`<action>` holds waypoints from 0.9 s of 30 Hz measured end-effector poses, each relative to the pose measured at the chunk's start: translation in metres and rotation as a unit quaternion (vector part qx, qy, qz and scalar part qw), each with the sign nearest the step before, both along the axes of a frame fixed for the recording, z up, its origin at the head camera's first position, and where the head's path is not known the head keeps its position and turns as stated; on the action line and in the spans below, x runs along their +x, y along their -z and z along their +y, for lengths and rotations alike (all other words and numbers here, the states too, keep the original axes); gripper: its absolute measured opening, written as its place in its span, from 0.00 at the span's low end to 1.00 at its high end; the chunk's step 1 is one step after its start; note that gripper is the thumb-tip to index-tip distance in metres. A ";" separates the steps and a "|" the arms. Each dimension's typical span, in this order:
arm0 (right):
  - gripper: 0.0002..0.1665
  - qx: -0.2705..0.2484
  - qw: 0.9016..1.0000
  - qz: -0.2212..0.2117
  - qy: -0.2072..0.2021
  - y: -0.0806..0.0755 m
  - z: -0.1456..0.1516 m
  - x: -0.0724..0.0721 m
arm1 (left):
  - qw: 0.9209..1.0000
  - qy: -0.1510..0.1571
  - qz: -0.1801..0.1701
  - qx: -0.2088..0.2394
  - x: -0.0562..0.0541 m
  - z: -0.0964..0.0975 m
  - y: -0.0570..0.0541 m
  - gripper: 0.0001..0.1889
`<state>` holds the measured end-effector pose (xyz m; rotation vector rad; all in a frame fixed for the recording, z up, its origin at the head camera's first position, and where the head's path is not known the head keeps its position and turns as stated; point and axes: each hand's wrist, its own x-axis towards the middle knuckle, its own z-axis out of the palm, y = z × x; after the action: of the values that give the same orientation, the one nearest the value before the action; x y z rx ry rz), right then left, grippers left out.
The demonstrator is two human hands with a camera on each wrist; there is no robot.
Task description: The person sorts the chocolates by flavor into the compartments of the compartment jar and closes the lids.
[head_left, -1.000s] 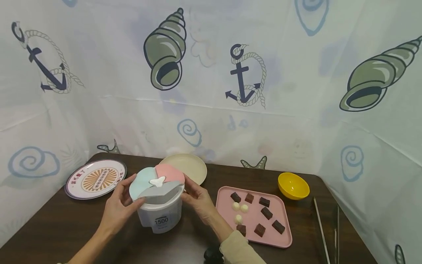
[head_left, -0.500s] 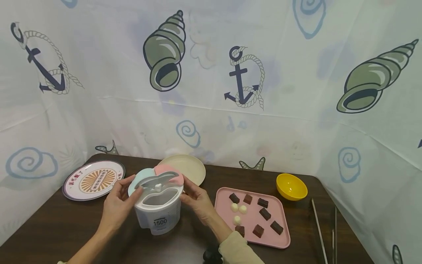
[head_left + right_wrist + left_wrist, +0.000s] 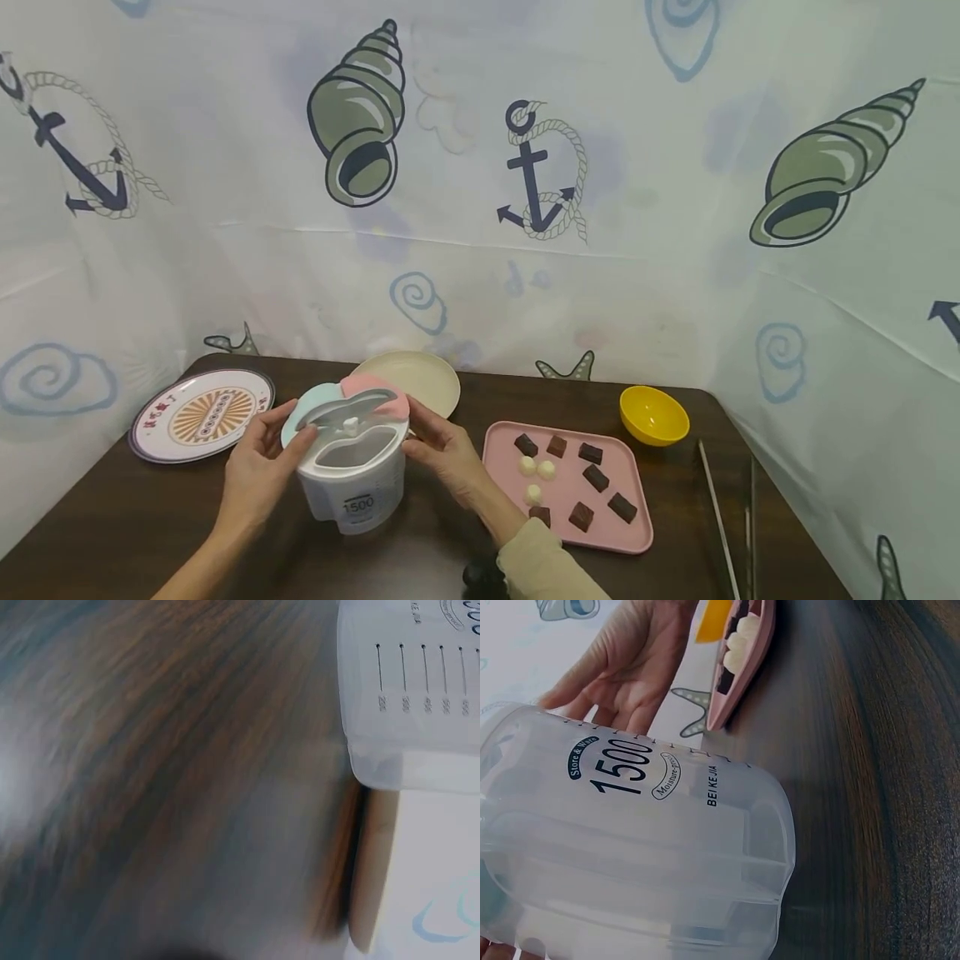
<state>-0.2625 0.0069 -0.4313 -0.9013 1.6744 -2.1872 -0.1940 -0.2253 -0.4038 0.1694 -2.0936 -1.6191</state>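
Observation:
A translucent storage canister (image 3: 367, 504), marked 1500, stands in the middle of the head view, over the near part of the table. Its lid has a light blue flap (image 3: 321, 395), a pink flap (image 3: 367, 385) and a grey flap (image 3: 351, 408) that stands raised, baring one opening (image 3: 356, 452). My left hand (image 3: 258, 471) grips the lid's left side, thumb up by the grey flap. From the right, my right hand (image 3: 450, 458) holds the lid's edge between thumb and fingers. The left wrist view shows the canister's printed wall (image 3: 630, 802) large.
Right of the canister lies a pink tray (image 3: 618, 533) with several dark chocolate pieces and white balls. Behind it sits a yellow bowl (image 3: 654, 417). A cream plate (image 3: 431, 383) and a printed plate (image 3: 161, 429) lie toward the back. Thin metal rods (image 3: 716, 512) lie at right.
The grey flap, half raised a second ago, has swung farther back, uncovering the canister's opening. Both hands keep their hold. The head view has turned slightly right.

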 end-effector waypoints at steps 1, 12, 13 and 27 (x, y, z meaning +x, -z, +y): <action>0.41 0.006 1.000 -0.001 0.015 -0.002 0.005 0.000 | 1.000 -0.001 -0.003 -0.001 -0.001 0.000 -0.001 0.25; 0.29 -0.012 0.943 -0.013 0.332 -0.036 0.134 -0.001 | 1.000 -0.013 -0.023 0.003 -0.002 0.004 -0.008 0.24; 0.28 -0.002 0.929 -0.011 0.369 -0.037 0.151 0.000 | 1.000 -0.013 -0.022 0.008 -0.001 0.004 -0.008 0.24; 0.41 0.385 0.713 -0.035 0.585 -0.022 0.330 0.070 | 0.996 -0.004 0.019 0.082 -0.005 0.009 -0.010 0.24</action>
<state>-0.1924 0.3369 -0.4089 0.6872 3.1916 -1.4441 -0.1987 -0.2164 -0.3942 0.1993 -1.9284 -1.7745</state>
